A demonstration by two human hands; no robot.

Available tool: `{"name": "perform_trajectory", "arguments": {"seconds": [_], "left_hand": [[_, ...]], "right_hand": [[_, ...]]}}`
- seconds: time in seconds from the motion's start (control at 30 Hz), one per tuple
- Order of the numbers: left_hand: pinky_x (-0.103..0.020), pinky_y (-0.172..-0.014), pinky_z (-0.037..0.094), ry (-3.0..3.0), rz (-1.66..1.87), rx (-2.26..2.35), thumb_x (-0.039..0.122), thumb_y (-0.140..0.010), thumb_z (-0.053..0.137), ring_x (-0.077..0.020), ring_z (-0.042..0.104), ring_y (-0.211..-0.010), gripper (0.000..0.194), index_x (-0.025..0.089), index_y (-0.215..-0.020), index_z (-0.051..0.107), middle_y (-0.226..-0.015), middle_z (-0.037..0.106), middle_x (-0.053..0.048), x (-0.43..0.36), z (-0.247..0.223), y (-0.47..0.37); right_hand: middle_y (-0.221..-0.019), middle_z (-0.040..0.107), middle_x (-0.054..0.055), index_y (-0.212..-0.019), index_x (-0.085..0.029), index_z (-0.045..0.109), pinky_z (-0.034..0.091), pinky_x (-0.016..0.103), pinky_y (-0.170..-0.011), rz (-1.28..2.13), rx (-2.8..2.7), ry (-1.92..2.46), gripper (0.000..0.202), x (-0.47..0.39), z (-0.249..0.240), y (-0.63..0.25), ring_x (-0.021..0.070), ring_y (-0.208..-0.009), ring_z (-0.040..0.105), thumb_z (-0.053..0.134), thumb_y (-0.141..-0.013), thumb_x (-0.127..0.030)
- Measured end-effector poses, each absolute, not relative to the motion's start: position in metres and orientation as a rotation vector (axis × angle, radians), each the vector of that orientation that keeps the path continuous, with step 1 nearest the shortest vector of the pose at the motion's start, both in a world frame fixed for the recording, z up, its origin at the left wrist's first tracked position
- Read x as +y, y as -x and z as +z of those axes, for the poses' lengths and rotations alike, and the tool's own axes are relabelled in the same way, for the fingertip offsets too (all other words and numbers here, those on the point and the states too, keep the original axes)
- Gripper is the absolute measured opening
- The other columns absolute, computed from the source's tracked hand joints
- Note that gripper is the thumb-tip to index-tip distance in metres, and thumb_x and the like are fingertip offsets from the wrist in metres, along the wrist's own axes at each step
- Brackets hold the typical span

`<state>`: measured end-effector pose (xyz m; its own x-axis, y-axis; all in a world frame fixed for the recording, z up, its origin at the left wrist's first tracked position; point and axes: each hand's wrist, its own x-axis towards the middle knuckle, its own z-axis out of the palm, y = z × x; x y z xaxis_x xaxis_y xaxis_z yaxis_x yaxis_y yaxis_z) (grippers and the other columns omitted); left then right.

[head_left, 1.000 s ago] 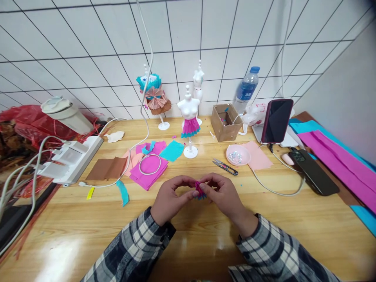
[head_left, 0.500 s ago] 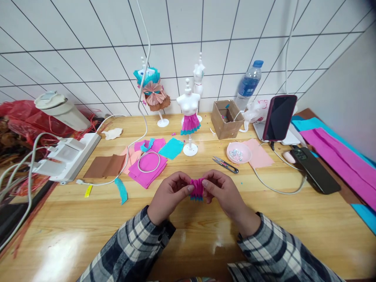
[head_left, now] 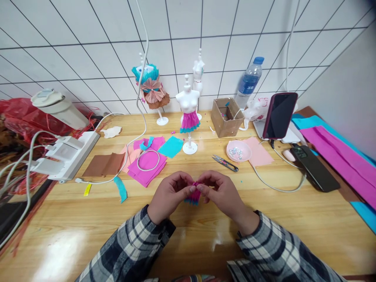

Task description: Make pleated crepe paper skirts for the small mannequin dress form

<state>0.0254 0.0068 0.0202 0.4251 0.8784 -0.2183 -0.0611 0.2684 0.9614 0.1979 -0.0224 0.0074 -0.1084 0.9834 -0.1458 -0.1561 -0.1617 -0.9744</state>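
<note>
Between my two hands is a small pleated magenta piece with a blue lower edge point(head_left: 192, 199). My left hand point(head_left: 173, 194) pinches its upper left part between thumb and fingers. On the other side my right hand point(head_left: 223, 194) pinches the upper right part, thumb tips almost touching. The fingers cover much of the piece's top. Beyond them stands a white mini mannequin point(head_left: 188, 101) wearing a magenta skirt point(head_left: 190, 122) with a blue hem. Thread snips point(head_left: 225, 163) lie to the right, beside a pink dish point(head_left: 239, 151) of beads.
Magenta sheets point(head_left: 147, 172), a blue sheet point(head_left: 170, 147) and brown paper point(head_left: 104, 165) lie left. Behind are a dressed mannequin point(head_left: 152, 92), a cardboard box point(head_left: 226, 119) and a bottle point(head_left: 249, 83). Phones point(head_left: 280, 115) point(head_left: 315, 168) and a power strip point(head_left: 70, 156) flank the table.
My hands have come closer together, squeezing the top of the pleated piece, and its blue edge now fans out a little lower and to the left.
</note>
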Motion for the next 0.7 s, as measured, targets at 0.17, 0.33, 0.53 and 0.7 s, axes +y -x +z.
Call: {"name": "perform_trajectory", "arguments": {"seconds": [0.17,0.33,0.53,0.7], "left_hand": [[-0.021,-0.063,0.049,-1.077,0.775,0.910,0.028,-0.071,0.079,-0.0103,0.060,-0.066,0.023,0.014,-0.083,0.064,-0.073,0.066,0.000,0.0093,0.0172,-0.0228],[-0.021,-0.061,0.050,-1.080,0.864,0.970,0.029,-0.069,0.080,-0.0106,0.062,-0.065,0.027,0.015,-0.084,0.062,-0.073,0.067,0.000,0.0068,0.0212,-0.0247],[-0.019,-0.049,0.047,-1.116,0.964,1.060,0.030,-0.071,0.079,-0.0081,0.057,-0.052,0.030,0.016,-0.081,0.055,-0.064,0.062,0.004,0.0035,0.0219,-0.0266],[-0.020,-0.052,0.049,-1.124,0.946,1.034,0.031,-0.071,0.079,-0.0090,0.060,-0.054,0.030,0.015,-0.079,0.054,-0.066,0.063,0.003,-0.0004,0.0210,-0.0297]], "right_hand": [[-0.069,0.059,-0.001,-0.084,-0.018,0.063,0.048,0.017,-0.040,1.499,-1.030,1.115,0.021,-0.0210,0.0041,-0.2004,0.0079,-0.051,0.052,0.070,-0.077,-0.037],[-0.086,0.061,0.003,-0.098,-0.020,0.061,0.045,0.018,-0.040,1.376,-1.141,1.225,0.024,-0.0222,0.0050,-0.2004,0.0114,-0.062,0.054,0.064,-0.080,-0.036],[-0.077,0.053,0.000,-0.087,-0.021,0.060,0.038,0.021,-0.046,0.778,-1.525,1.268,0.015,-0.0277,0.0099,-0.2000,0.0099,-0.058,0.044,0.069,-0.080,-0.031],[-0.076,0.060,0.001,-0.089,-0.022,0.065,0.042,0.022,-0.049,0.821,-1.620,1.264,0.015,-0.0286,0.0101,-0.1964,0.0107,-0.057,0.050,0.069,-0.081,-0.033]]}}
